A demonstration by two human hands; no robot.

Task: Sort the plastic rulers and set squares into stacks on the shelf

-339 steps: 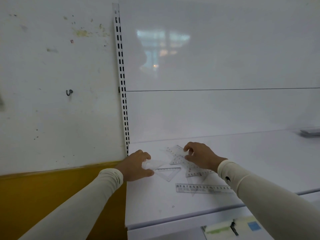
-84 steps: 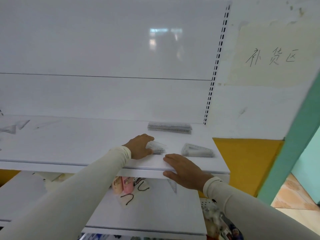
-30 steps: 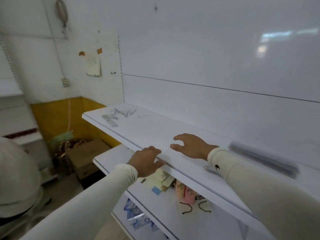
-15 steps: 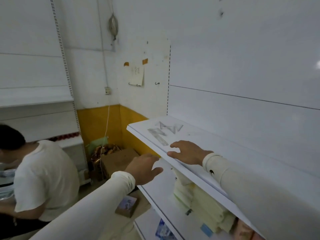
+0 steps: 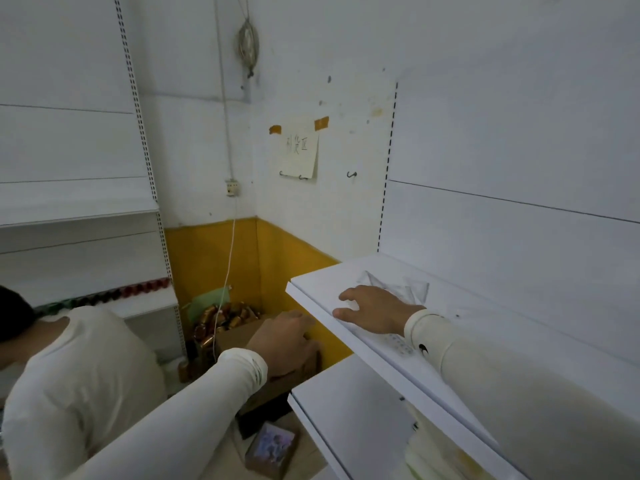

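Observation:
Several clear plastic set squares (image 5: 412, 289) lie loose near the left end of the white shelf (image 5: 322, 285). A clear ruler (image 5: 398, 344) pokes out from under my right wrist. My right hand (image 5: 374, 311) rests flat on the shelf over the near edge of that pile, fingers spread, holding nothing. My left hand (image 5: 284, 341) hangs in the air left of the shelf's front edge, below shelf height, fingers loosely curled and empty.
A person in a white shirt (image 5: 76, 382) crouches at the lower left. A brown cardboard box (image 5: 242, 337) and golden packets (image 5: 221, 318) sit in the corner on the floor. A lower shelf (image 5: 346, 403) juts out beneath. A small box (image 5: 270, 452) lies on the floor.
My view has swung left along the shelf, away from the sorted stacks at the right end. My right hand has slid left onto the loose pile; my left hand has dropped off the shelf edge.

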